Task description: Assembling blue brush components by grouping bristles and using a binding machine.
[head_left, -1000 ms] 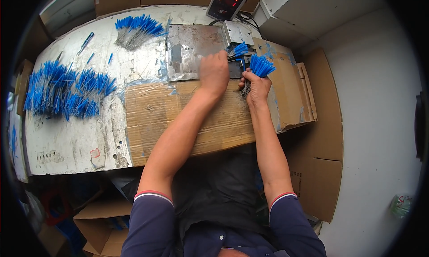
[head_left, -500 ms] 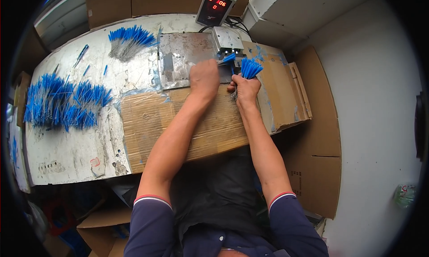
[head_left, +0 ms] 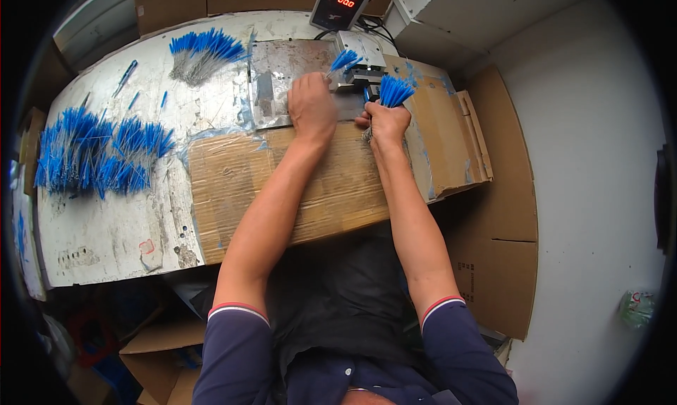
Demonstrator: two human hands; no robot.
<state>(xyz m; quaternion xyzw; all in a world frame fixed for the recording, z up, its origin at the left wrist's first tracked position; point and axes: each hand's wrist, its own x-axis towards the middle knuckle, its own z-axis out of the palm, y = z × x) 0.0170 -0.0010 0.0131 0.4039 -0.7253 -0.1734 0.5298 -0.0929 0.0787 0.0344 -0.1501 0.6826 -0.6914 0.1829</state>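
Note:
My right hand (head_left: pixel 386 121) grips a bunch of thin metal pins with blue tips (head_left: pixel 393 91), held upright, blue ends fanning above the fist. My left hand (head_left: pixel 312 109) is closed on a smaller bunch of the blue-tipped pins (head_left: pixel 344 59), whose tips point toward a small grey metal machine block (head_left: pixel 360 52) at the far edge of the bench. Both hands rest over a scuffed metal plate (head_left: pixel 278 81) and a sheet of taped cardboard (head_left: pixel 282 186).
Heaps of blue-tipped pins lie at the far left (head_left: pixel 99 155) and at the back (head_left: pixel 204 51) of the worn white bench (head_left: pixel 106 236). A digital counter with red digits (head_left: pixel 342 3) stands behind the machine. Cardboard boxes (head_left: pixel 159 356) sit below the bench; cardboard panels (head_left: pixel 493 193) are to the right.
The view has shifted so the bench sits lower in the picture. My left hand has brought a small bunch up to the machine block; my right hand still holds its bunch beside it.

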